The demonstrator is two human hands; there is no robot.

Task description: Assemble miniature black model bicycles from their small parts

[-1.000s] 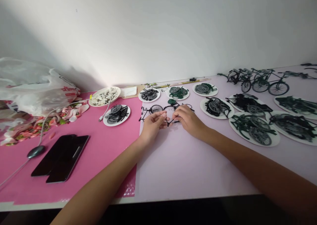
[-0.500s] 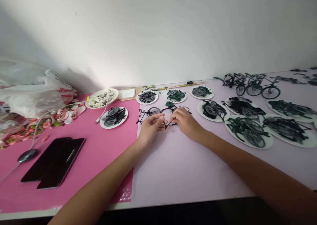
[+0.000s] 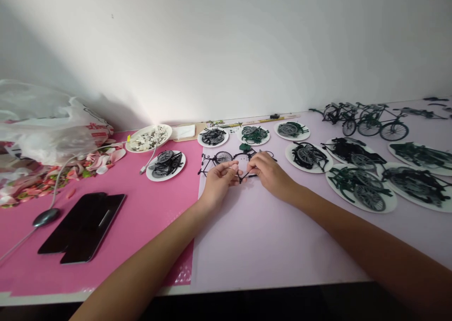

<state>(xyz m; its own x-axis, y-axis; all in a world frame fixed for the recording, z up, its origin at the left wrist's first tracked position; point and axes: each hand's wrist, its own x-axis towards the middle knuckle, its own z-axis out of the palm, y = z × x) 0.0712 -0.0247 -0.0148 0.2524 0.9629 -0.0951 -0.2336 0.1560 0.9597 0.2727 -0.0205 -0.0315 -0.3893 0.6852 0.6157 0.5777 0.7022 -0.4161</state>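
Observation:
Between my hands is a thin black model bicycle part (image 3: 245, 177), pinched from both sides above the pale lilac sheet. My left hand (image 3: 221, 180) closes thumb and fingers on its left end. The fingertips of my right hand (image 3: 267, 170) grip the other end; part of it is hidden behind them. Just behind my hands lie more black bicycle parts, among them a spoked wheel (image 3: 223, 157) at the left. A small dark green piece (image 3: 245, 147) sits beyond them, near a plate of green parts (image 3: 254, 134).
White plates of model bicycle parts (image 3: 360, 190) cluster at the right, with assembled bicycles (image 3: 374, 123) behind. On the pink sheet (image 3: 141, 231) are phones (image 3: 83, 227), a computer mouse (image 3: 47, 217), a cable, a plate of pale pieces (image 3: 148, 137) and a plastic bag (image 3: 52, 128).
The view has shifted slightly, so everything sits a little further right. Both hands keep hold of the black part, with only slight finger movement.

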